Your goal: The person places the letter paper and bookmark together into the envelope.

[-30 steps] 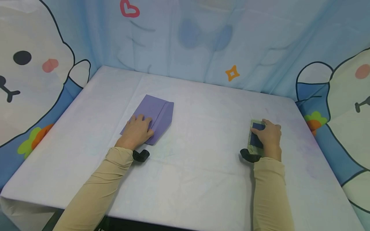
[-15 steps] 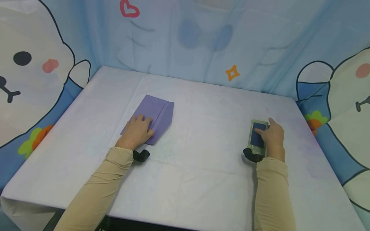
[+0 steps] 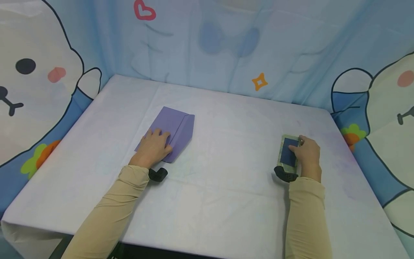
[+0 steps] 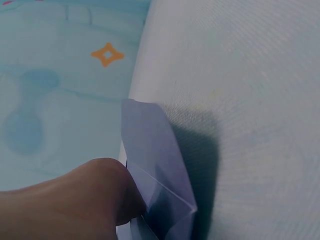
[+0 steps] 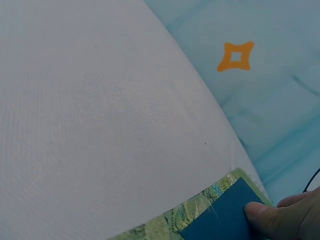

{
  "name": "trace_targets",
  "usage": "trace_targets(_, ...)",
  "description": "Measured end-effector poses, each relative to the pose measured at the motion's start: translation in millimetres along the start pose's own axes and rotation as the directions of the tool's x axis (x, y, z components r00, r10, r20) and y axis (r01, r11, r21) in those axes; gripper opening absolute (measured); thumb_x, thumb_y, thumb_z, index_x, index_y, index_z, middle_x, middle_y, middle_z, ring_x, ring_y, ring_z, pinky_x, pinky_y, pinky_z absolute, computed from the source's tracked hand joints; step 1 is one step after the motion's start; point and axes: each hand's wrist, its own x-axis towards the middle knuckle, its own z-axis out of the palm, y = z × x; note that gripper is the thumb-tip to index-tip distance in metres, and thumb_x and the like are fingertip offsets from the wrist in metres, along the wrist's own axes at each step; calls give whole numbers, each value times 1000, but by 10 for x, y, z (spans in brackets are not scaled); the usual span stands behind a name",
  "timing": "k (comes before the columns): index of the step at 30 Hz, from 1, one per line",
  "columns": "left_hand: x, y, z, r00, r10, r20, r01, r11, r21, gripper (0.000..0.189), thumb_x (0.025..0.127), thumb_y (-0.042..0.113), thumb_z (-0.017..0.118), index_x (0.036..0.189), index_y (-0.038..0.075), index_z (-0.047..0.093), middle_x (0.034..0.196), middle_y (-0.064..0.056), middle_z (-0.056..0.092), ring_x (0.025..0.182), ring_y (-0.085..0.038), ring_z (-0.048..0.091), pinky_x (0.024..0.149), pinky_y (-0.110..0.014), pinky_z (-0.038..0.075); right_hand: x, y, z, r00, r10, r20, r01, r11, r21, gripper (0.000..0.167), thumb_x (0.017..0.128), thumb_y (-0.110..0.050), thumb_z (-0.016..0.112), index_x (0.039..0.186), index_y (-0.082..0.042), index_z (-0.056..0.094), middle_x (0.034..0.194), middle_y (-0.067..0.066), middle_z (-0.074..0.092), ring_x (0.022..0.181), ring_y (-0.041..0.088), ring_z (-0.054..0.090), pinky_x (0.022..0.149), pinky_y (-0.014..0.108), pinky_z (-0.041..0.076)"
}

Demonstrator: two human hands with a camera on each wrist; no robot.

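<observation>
A purple paper envelope (image 3: 173,119) with folded flaps lies on the white-covered table at centre left in the head view. My left hand (image 3: 150,148) rests on its near end with the fingers spread. In the left wrist view, the thumb (image 4: 107,192) meets the edge of the envelope (image 4: 155,150), which stands slightly off the cloth. At the right, a flat rectangular piece with a green patterned border and a dark blue panel (image 3: 287,154) lies lengthwise. My right hand (image 3: 308,153) pinches its right edge, thumb (image 5: 265,215) on the blue panel and other fingers curled along the side.
White cloth (image 3: 223,172) covers the table between the two hands. A blue printed curtain (image 3: 207,54) hangs along the back and sides. Black wrist cameras (image 3: 157,175) sit at both cuffs.
My right hand shifted slightly right, uncovering more of the blue panel; its index finger pointed forward and is now curled at the edge. The left hand and envelope have stayed put.
</observation>
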Motion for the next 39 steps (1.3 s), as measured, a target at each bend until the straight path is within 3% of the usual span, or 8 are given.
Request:
trace_targets(7,9,0,8,1000,0,0,0,1000,-1,53,87,26,49,137,8,49,137,-24,46,129,-49,37,99,-64,35,-9,20,-10,1000,9,1,-9,1000,16,68,94,-20,55,149,0,22,142,33,36,129,50,36,106,56,32)
trace_targets(15,0,7,4,1000,4,3,-4,1000,6,53,88,26,48,138,7,49,137,-24,46,128,-49,38,98,-65,36,-41,-15,-16,999,25,21,-29,975,219,64,95,-18,53,151,-8,22,149,26,31,134,47,32,107,55,32)
trace_targets(19,-4,5,0,1000,1,0,-1,1000,5,53,88,26,49,138,7,49,137,-24,46,127,-48,39,97,-65,36,-43,-106,-12,999,29,35,-40,924,381,64,95,-17,54,151,-12,24,152,20,31,133,39,40,105,47,39)
trace_targets(24,-4,-6,-2,1000,-3,1,3,1000,7,53,88,26,48,138,8,49,137,-24,46,127,-48,39,97,-64,37,-25,-246,1,998,50,31,-59,859,509,66,91,-21,60,150,-21,30,153,14,32,119,18,56,95,26,48)
trace_targets(27,-3,-13,4,1000,-2,0,2,1000,10,53,88,25,48,137,7,49,136,-25,46,126,-49,39,97,-65,37,56,-248,53,1000,-2,31,-16,834,552,68,90,-24,63,149,-25,31,154,11,31,110,7,58,91,22,50)
trace_targets(30,-4,-12,3,1000,3,-3,-3,1000,11,53,88,25,48,137,7,49,136,-25,46,127,-50,39,96,-65,37,265,-174,195,999,-47,5,34,797,603,68,88,-25,66,147,-31,34,152,9,33,101,1,60,83,16,51)
trace_targets(35,-4,-4,2,1000,6,-10,-6,1000,12,53,88,25,49,137,7,50,136,-25,47,127,-50,39,96,-65,37,571,-119,412,996,-74,-40,82,730,679,70,85,-24,69,146,-35,35,149,11,33,110,15,59,82,16,52)
trace_targets(39,-7,5,-2,1000,9,-12,-9,1000,11,52,88,25,48,137,7,50,136,-25,47,126,-50,39,96,-65,37,582,-198,431,995,-85,-44,90,678,730,75,83,-23,72,146,-35,34,149,12,32,117,24,56,80,16,51)
